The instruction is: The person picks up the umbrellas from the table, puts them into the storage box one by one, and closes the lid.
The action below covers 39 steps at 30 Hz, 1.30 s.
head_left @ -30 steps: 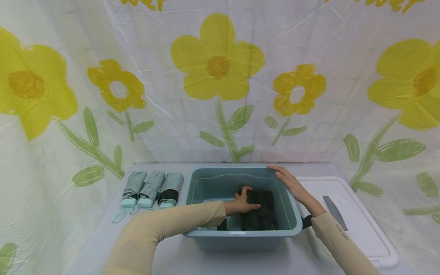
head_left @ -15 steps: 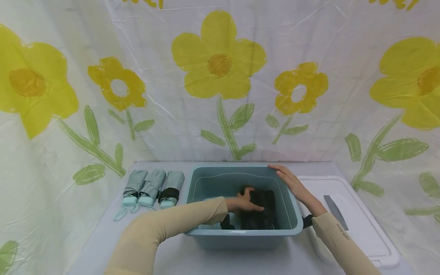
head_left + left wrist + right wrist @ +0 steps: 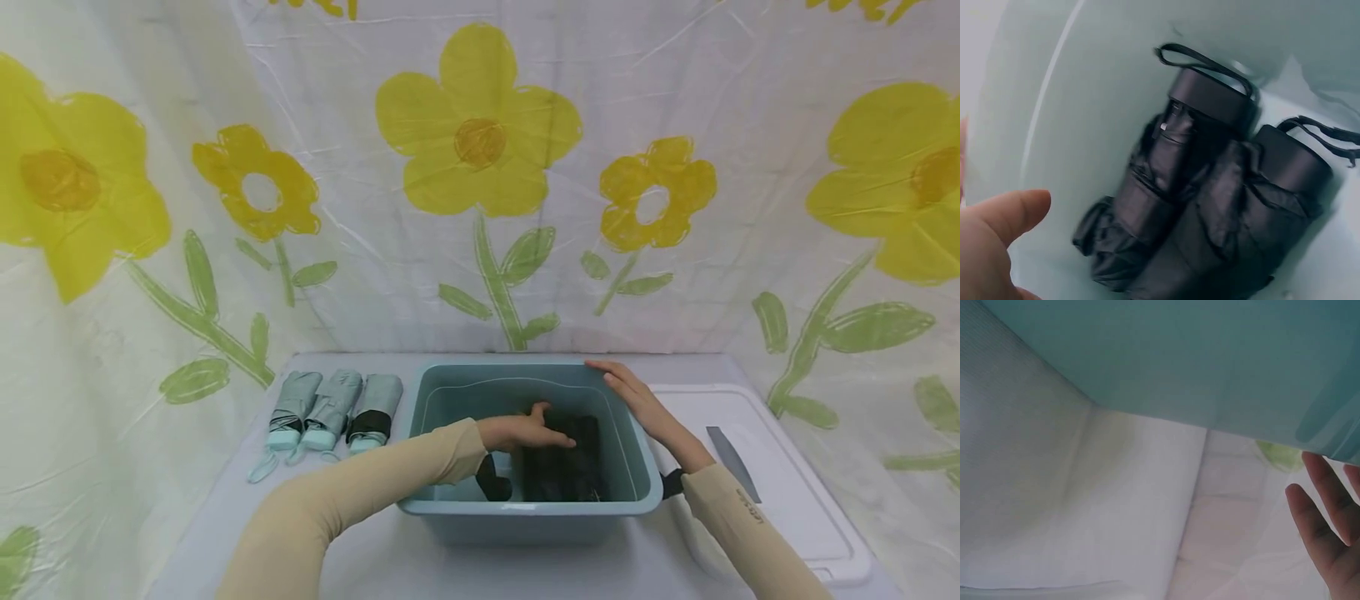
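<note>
Two black folding umbrellas, a left one (image 3: 1154,181) and a right one (image 3: 1235,219), lie side by side in the blue-grey bin (image 3: 528,508), wrist straps on their handle ends. In the head view they are a dark mass (image 3: 562,467) at the bin's right. Over them is my left hand (image 3: 525,432), thumb and fingers spread; the left wrist view shows its thumb (image 3: 1013,212) apart from both umbrellas. My right hand (image 3: 641,406) rests along the bin's right rim with fingers extended. Its fingers (image 3: 1329,500) touch the bin's outer side in the right wrist view, or nearly so.
Three grey-green folded umbrellas, the left (image 3: 294,408), middle (image 3: 332,408) and right (image 3: 375,408), lie left of the bin on the pale table (image 3: 420,567). A white lid (image 3: 795,500) lies at the right. Behind hangs a flowered curtain (image 3: 360,283).
My left hand has lifted slightly and its wrist has turned, with the forearm shifting up over the bin. The right hand stays on the rim.
</note>
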Tool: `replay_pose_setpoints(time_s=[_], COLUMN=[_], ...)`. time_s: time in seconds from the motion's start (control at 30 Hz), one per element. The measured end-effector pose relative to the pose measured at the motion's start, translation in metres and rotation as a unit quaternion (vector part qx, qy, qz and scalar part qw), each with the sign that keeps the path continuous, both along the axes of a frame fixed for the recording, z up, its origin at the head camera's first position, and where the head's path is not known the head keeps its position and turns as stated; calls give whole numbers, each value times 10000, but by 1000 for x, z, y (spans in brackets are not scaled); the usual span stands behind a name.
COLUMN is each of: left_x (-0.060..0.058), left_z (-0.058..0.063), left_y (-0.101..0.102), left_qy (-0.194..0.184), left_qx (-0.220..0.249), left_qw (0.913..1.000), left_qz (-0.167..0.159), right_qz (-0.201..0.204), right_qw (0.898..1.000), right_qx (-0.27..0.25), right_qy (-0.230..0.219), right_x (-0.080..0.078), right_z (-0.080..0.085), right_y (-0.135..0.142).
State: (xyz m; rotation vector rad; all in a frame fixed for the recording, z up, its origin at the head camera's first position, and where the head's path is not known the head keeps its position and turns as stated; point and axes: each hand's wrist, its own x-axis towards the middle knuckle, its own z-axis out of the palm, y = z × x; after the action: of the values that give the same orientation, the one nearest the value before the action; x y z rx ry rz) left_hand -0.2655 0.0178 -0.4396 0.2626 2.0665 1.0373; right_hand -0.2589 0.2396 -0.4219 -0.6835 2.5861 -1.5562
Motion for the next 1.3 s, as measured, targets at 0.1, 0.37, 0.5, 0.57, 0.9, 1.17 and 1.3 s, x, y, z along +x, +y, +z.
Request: replay_pose_setpoints(time_s=[0.1, 0.37, 0.5, 0.57, 0.9, 1.17, 1.3], left_x=[1, 1, 2, 2, 3, 5, 6], left_z=[8, 24, 32, 37, 60, 75, 84], left_y=[-1, -6, -9, -12, -28, -43, -53], left_qy=[8, -43, -22, -10, 53, 338, 648], left_qx=[-86, -59, -46, 18, 300, 599, 776], left_qw=[9998, 9980, 9963, 9953, 9889, 9830, 9779], left_qz=[-161, -622, -863, -969, -1454, -1703, -1830], right_qz=[-8, -11, -24, -15, 1, -38, -36], right_qw=[10000, 10000, 10000, 10000, 10000, 10000, 9999], right_qx=[18, -16, -15, -27, -59, -40, -59], right_qy=[-28, -58, -68, -49, -23, -70, -82], right_x=[0, 1, 1, 0, -1, 1, -1], right_z=[0, -1, -3, -4, -5, -3, -5], right_y=[1, 0, 1, 1, 2, 0, 1])
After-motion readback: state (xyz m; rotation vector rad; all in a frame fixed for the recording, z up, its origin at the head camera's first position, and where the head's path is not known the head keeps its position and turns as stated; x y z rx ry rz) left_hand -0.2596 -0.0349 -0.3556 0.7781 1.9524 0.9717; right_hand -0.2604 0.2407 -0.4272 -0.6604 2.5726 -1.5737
